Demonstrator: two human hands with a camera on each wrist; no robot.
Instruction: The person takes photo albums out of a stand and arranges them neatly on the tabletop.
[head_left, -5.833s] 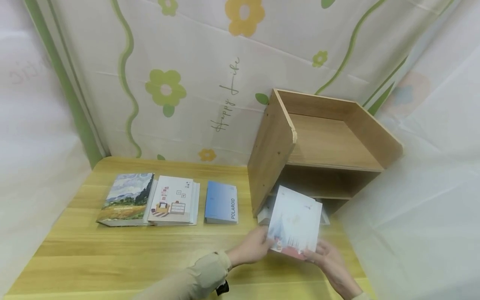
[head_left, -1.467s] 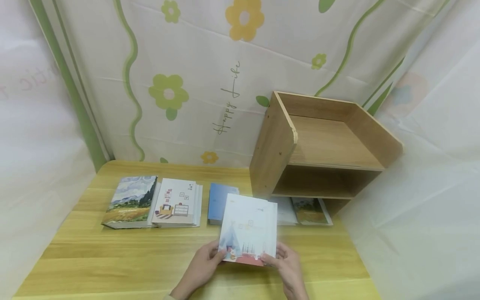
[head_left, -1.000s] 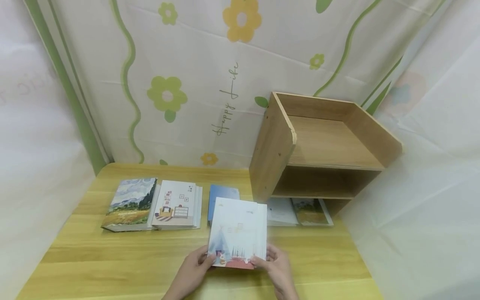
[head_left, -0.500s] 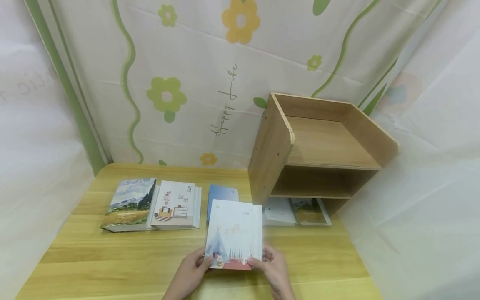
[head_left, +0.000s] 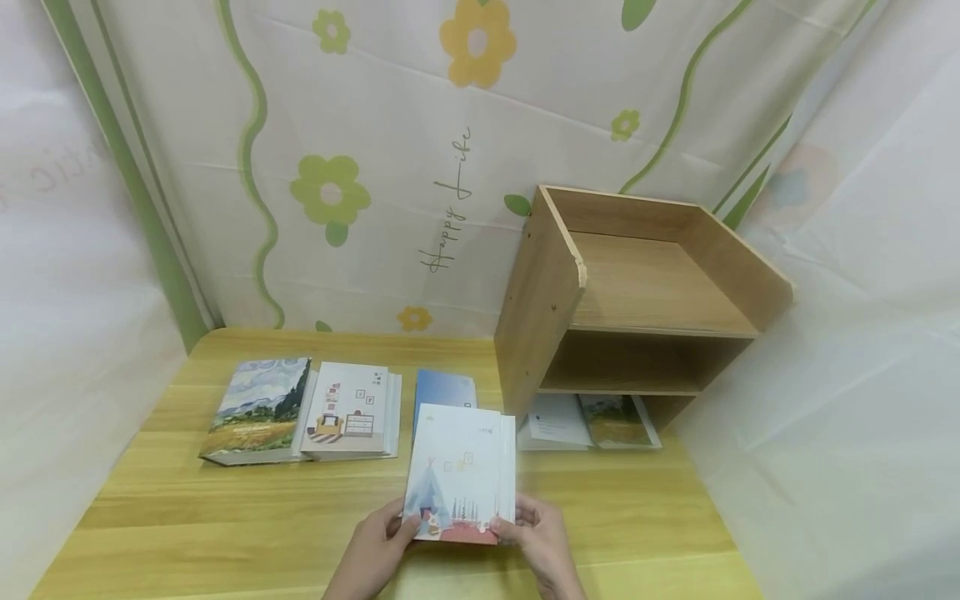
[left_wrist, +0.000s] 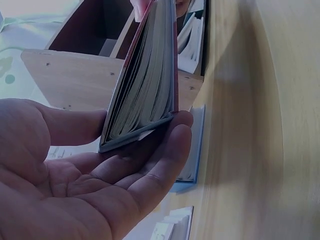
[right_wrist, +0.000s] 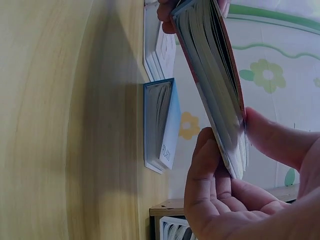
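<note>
In the head view a white photo album [head_left: 450,475] with a blue tent drawn on its cover is held up over the front of the table. My left hand [head_left: 375,542] grips its lower left corner, thumb on the cover and fingers underneath. At the lower right, my right hand [head_left: 543,542] pinches it the same way. The left wrist view shows the album's page edges [left_wrist: 145,85] between thumb and fingers. From the right wrist camera, too, pages fan slightly between the covers. Behind it lies a blue album [head_left: 446,387], partly hidden.
On the table [head_left: 225,533] at left lie an album with a painted landscape [head_left: 258,408] and a white album with a furniture drawing [head_left: 348,408]. A wooden shelf [head_left: 536,308] stands at back right. Its bottom compartment holds a white album [head_left: 555,421] and another landscape album [head_left: 615,421].
Both hands have carried the tent album from in front of the shelf leftward to the table's middle. Over the last second it drifts slightly left and nearer, still gripped by both hands.
</note>
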